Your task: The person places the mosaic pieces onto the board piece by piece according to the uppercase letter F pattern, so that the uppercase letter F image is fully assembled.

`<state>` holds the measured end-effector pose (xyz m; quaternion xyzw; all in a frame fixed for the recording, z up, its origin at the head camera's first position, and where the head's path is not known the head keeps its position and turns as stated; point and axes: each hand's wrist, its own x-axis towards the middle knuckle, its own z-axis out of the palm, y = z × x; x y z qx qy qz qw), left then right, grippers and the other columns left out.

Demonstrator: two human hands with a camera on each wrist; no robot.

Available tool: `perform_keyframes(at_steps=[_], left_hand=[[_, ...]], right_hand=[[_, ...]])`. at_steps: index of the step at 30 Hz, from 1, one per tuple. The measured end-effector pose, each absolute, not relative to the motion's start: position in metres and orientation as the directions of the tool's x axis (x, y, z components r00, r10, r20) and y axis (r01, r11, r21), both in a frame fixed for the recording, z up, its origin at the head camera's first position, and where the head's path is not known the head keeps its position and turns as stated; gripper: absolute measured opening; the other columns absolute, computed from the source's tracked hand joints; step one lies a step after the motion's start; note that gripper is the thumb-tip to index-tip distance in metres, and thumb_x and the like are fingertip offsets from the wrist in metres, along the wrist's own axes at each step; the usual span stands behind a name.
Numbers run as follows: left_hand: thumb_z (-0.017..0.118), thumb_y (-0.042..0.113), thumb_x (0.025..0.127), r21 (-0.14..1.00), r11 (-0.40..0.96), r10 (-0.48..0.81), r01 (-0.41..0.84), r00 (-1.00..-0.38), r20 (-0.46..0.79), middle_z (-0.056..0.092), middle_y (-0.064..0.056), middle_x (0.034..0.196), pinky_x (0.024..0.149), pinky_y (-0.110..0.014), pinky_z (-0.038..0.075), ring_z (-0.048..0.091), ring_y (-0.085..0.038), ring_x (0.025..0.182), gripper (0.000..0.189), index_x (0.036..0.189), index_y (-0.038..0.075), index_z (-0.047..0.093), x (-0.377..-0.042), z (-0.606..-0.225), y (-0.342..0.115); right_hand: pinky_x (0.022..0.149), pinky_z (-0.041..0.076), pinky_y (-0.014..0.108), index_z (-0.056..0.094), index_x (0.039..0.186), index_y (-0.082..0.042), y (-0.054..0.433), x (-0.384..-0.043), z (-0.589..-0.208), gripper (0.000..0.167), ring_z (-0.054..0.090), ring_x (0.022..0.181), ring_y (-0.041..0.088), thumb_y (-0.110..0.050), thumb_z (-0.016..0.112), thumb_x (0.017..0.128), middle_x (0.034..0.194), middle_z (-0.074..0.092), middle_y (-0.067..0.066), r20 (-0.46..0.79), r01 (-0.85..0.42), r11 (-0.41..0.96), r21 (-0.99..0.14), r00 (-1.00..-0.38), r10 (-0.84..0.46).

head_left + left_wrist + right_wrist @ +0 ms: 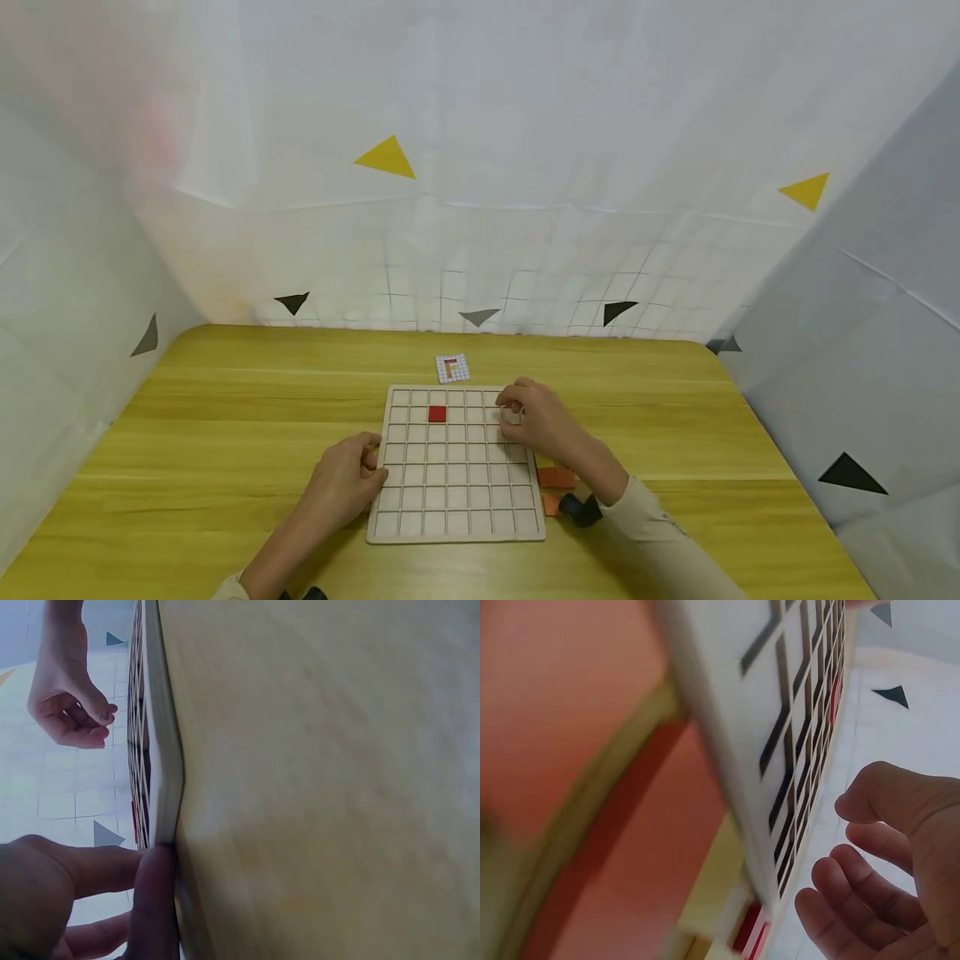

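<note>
Prob. just begun: 1 red square tile (437,414) on pale, wood-like grid board (457,497), mid-bottom of frame. Flat orange tiles (557,477), lower right, off board, maybe left to go. R hand (542,421) loose, no tile seen; L hand (343,477) touching board edge, can't tell if gripping.

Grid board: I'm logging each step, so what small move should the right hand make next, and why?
Probably pick up a red piece beside the grid board: the pattern card seems to show a red bar several squares long, the board shows only one red tile, and the right hand appears empty.
</note>
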<state>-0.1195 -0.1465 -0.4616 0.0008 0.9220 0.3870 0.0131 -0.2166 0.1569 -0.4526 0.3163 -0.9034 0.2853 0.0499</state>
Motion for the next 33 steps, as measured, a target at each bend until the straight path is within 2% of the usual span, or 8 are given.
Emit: perform_keyframes(at_steps=[8, 20, 33], left_hand=[[0.077, 0.002, 0.082, 0.713, 0.701, 0.017, 0.002, -1.000, -0.015, 0.058, -0.001, 0.080, 0.058, -0.028, 0.045, 0.051, -0.014, 0.069, 0.042, 0.121, -0.006, 0.065, -0.119, -0.460, -0.146], [0.077, 0.001, 0.082, 0.720, 0.694, 0.023, 0.005, -1.000, -0.016, 0.057, -0.001, 0.079, 0.057, -0.028, 0.045, 0.052, -0.013, 0.068, 0.043, 0.122, -0.006, 0.064, -0.118, -0.460, -0.148], [0.076, 0.002, 0.082, 0.720, 0.694, 0.017, -0.007, -1.000, -0.026, 0.058, -0.001, 0.080, 0.056, -0.027, 0.045, 0.052, -0.014, 0.068, 0.043, 0.122, -0.007, 0.064, -0.117, -0.460, -0.147]], right_hand=[[0.059, 0.042, 0.028, 0.072, 0.100, -0.001, 0.183, -0.217, -0.452, 0.024, 0.047, 0.070, 0.020, 0.000, 0.077, 0.077, 0.086, 0.057, 0.010, 0.283, -0.577, 0.658, -0.483, -0.814, -0.507], [0.065, 0.053, 0.029, 0.073, 0.098, -0.004, 0.199, -0.218, -0.462, 0.022, 0.058, 0.077, 0.020, -0.007, 0.082, 0.079, 0.089, 0.060, 0.006, 0.257, -0.529, 0.705, -0.472, -0.848, -0.464], [0.064, 0.049, 0.028, 0.072, 0.104, -0.003, 0.203, -0.221, -0.466, 0.028, 0.053, 0.076, 0.019, -0.004, 0.080, 0.077, 0.092, 0.060, 0.006, 0.222, -0.506, 0.723, -0.470, -0.861, -0.457]])
